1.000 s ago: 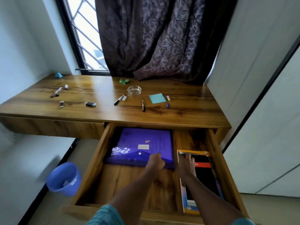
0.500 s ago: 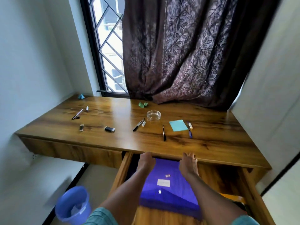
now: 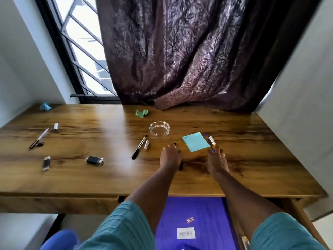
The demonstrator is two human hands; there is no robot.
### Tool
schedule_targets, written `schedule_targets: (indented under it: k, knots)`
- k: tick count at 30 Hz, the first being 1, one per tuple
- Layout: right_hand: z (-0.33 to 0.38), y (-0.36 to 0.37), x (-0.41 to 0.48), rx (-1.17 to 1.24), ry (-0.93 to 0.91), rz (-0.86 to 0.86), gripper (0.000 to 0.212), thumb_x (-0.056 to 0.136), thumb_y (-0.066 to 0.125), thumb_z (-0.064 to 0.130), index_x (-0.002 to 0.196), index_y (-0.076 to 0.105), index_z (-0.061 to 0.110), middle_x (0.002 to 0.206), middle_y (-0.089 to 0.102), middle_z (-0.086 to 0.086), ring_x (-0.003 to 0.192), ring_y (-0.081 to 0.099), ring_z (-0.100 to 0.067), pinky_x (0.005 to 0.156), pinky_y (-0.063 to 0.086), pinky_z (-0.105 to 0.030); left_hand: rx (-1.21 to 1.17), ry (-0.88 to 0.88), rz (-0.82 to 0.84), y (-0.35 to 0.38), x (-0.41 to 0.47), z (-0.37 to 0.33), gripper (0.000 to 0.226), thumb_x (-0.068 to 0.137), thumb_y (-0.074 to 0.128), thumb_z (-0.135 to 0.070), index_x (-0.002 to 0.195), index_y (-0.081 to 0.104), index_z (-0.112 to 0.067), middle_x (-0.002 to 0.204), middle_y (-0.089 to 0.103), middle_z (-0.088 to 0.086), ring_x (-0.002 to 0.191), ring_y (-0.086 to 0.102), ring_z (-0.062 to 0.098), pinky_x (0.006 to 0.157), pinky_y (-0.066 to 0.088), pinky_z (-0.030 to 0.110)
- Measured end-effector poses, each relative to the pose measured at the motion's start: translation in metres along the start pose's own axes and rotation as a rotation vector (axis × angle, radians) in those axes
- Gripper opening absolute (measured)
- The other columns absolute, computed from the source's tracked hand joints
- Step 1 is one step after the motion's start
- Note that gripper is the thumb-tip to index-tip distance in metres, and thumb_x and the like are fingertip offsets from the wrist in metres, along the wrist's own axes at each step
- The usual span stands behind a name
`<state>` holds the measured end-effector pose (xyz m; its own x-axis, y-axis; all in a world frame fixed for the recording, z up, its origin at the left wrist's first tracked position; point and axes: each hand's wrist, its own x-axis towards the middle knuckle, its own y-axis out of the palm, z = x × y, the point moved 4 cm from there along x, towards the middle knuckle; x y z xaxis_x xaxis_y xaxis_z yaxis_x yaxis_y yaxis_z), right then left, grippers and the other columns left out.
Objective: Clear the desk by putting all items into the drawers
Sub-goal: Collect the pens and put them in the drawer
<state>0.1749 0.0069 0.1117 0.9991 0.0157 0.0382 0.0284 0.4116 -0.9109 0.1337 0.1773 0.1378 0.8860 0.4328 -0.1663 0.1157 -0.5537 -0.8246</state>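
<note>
My left hand (image 3: 170, 157) lies over a black pen (image 3: 180, 166) on the wooden desk (image 3: 108, 177), its fingers spread; both pen ends stick out from under it. The fingertips of my right hand (image 3: 217, 163) touch the near end of a blue pen (image 3: 209, 140), beside a teal sticky note (image 3: 196, 141). Another black pen (image 3: 138, 149), a small white tube (image 3: 146, 145) and a glass ashtray (image 3: 159, 129) sit left of centre. Below the desk edge the open drawer holds a purple folder (image 3: 194, 222).
Further left lie a silver pen (image 3: 38, 138), a small cylinder (image 3: 56, 126), a USB stick (image 3: 46, 162) and a black block (image 3: 94, 160). Crumpled green paper (image 3: 141, 112) and blue paper (image 3: 45, 106) sit at the back. A blue bin (image 3: 59, 239) stands on the floor.
Both hands left the drawer and moved up onto the desk; the left now covers the black pen, the right reaches the blue pen. The view tilted up from the drawer.
</note>
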Motion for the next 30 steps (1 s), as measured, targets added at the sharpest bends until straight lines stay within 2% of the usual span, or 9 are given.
schedule_targets:
  k: [3, 6, 9, 13, 19, 22, 25, 27, 30]
  knots:
    - [0.000, 0.005, 0.018, -0.146, -0.075, -0.021, 0.042, 0.099, 0.034, 0.015, 0.140, 0.033, 0.007, 0.134, 0.046, -0.014, 0.119, 0.046, -0.035, 0.088, 0.048, -0.018, 0.058, -0.044, 0.064, 0.014, 0.020, 0.003, 0.042, 0.095, 0.051, -0.039, 0.119, 0.061, -0.006, 0.119, 0.065, 0.012, 0.112, 0.061, 0.027, 0.086, 0.051, 0.034]
    - [-0.002, 0.009, 0.024, -0.067, 0.047, -0.037, 0.038, 0.100, 0.031, 0.018, 0.133, 0.045, 0.008, 0.125, 0.057, -0.017, 0.114, 0.052, -0.033, 0.083, 0.048, -0.034, 0.138, -0.019, 0.113, 0.027, 0.025, 0.005, 0.041, 0.096, 0.049, -0.038, 0.120, 0.061, -0.008, 0.121, 0.063, 0.012, 0.114, 0.057, 0.027, 0.089, 0.049, 0.035]
    - [-0.001, 0.008, 0.024, -0.028, 0.145, -0.025, 0.033, 0.100, 0.036, 0.014, 0.127, 0.052, 0.002, 0.119, 0.061, -0.017, 0.111, 0.056, -0.030, 0.073, 0.046, -0.030, 0.199, 0.042, 0.102, 0.034, 0.024, 0.007, 0.042, 0.099, 0.043, -0.036, 0.126, 0.056, -0.006, 0.126, 0.059, 0.013, 0.119, 0.052, 0.027, 0.094, 0.047, 0.035]
    - [0.004, 0.000, 0.016, 0.004, 0.173, -0.051, 0.028, 0.098, 0.044, 0.013, 0.120, 0.057, 0.001, 0.114, 0.065, -0.015, 0.104, 0.062, -0.029, 0.075, 0.052, -0.031, 0.183, 0.070, 0.114, 0.034, 0.018, 0.011, 0.038, 0.101, 0.041, -0.024, 0.132, 0.048, -0.005, 0.130, 0.055, 0.014, 0.123, 0.050, 0.028, 0.098, 0.046, 0.035]
    - [0.004, -0.001, -0.020, 0.085, 0.142, -0.087, 0.026, 0.097, 0.045, 0.011, 0.112, 0.064, 0.003, 0.106, 0.069, -0.013, 0.095, 0.066, -0.022, 0.068, 0.048, -0.024, 0.061, 0.089, 0.111, 0.028, -0.011, 0.020, 0.030, 0.099, 0.045, -0.010, 0.125, 0.054, 0.002, 0.119, 0.063, 0.017, 0.107, 0.064, 0.026, 0.087, 0.056, 0.032]
    - [0.003, -0.002, -0.049, 0.142, 0.153, -0.105, 0.028, 0.097, 0.045, 0.011, 0.116, 0.064, 0.006, 0.109, 0.069, -0.011, 0.098, 0.066, -0.020, 0.071, 0.048, -0.022, 0.007, 0.093, 0.101, 0.024, -0.042, 0.022, 0.031, 0.102, 0.038, -0.012, 0.125, 0.055, 0.001, 0.120, 0.062, 0.019, 0.109, 0.063, 0.030, 0.089, 0.054, 0.035]
    - [0.003, -0.005, -0.086, 0.154, 0.106, -0.073, 0.030, 0.097, 0.045, 0.010, 0.122, 0.062, 0.008, 0.113, 0.068, -0.010, 0.101, 0.065, -0.020, 0.074, 0.047, -0.020, -0.049, 0.068, 0.081, 0.019, -0.077, 0.030, 0.034, 0.103, 0.035, -0.016, 0.123, 0.057, 0.000, 0.120, 0.061, 0.020, 0.110, 0.061, 0.033, 0.085, 0.049, 0.034]
    - [0.004, -0.009, -0.118, 0.187, 0.090, -0.046, 0.031, 0.096, 0.046, 0.008, 0.122, 0.062, 0.008, 0.115, 0.067, -0.012, 0.103, 0.064, -0.023, 0.079, 0.050, -0.026, -0.108, 0.041, 0.050, 0.019, -0.100, 0.041, 0.034, 0.102, 0.037, -0.018, 0.117, 0.060, 0.002, 0.117, 0.063, 0.022, 0.110, 0.060, 0.037, 0.086, 0.048, 0.039]
    - [0.001, -0.006, -0.173, 0.223, 0.080, -0.023, 0.028, 0.095, 0.047, 0.009, 0.116, 0.065, 0.010, 0.114, 0.066, -0.013, 0.103, 0.061, -0.027, 0.082, 0.049, -0.031, -0.159, -0.021, 0.045, 0.027, -0.144, 0.063, 0.034, 0.100, 0.039, -0.022, 0.108, 0.062, 0.002, 0.111, 0.064, 0.023, 0.106, 0.060, 0.040, 0.080, 0.047, 0.039]
